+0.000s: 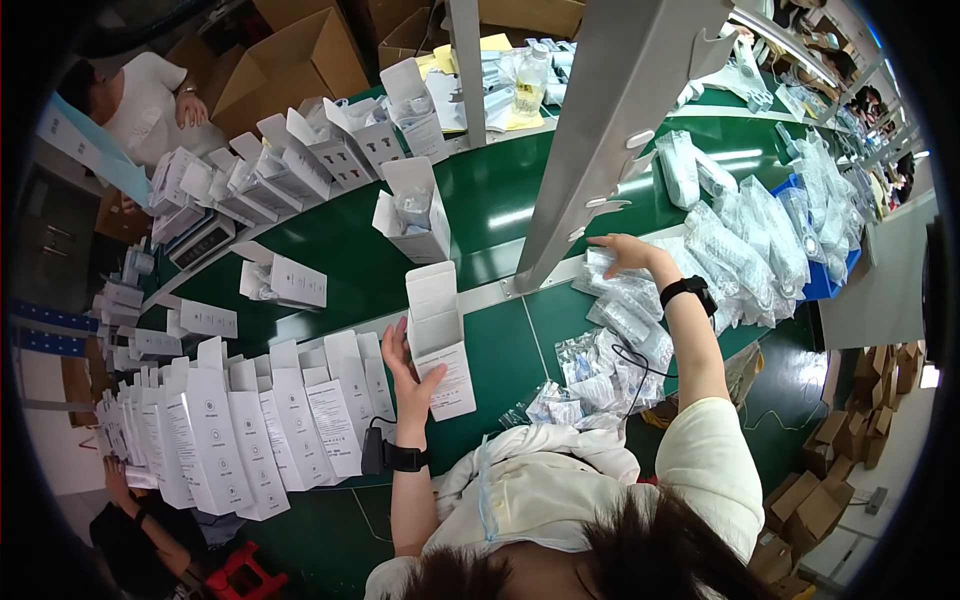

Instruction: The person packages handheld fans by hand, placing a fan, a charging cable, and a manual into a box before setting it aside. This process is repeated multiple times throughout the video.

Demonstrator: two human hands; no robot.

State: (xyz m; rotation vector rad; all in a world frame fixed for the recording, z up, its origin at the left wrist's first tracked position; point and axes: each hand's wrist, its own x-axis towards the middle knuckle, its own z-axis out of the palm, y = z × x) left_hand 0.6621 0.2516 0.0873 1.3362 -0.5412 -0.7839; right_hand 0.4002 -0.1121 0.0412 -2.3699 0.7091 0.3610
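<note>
An open white carton stands upright in front of me, its flap raised. My left hand grips it from the left side, thumb across its front. My right hand is over the near edge of a pile of bubble-wrapped packets, fingers stretched out to the left and partly apart. Right below that hand lies a bubble-wrapped packet; whether the fingertips touch it I cannot tell. Closer to my body is a heap of small clear plastic bags with white parts.
Several white cartons stand in a row at left. Another open carton sits on the green conveyor, beside a slanting grey metal post. A blue bin is at right. Co-workers are at left.
</note>
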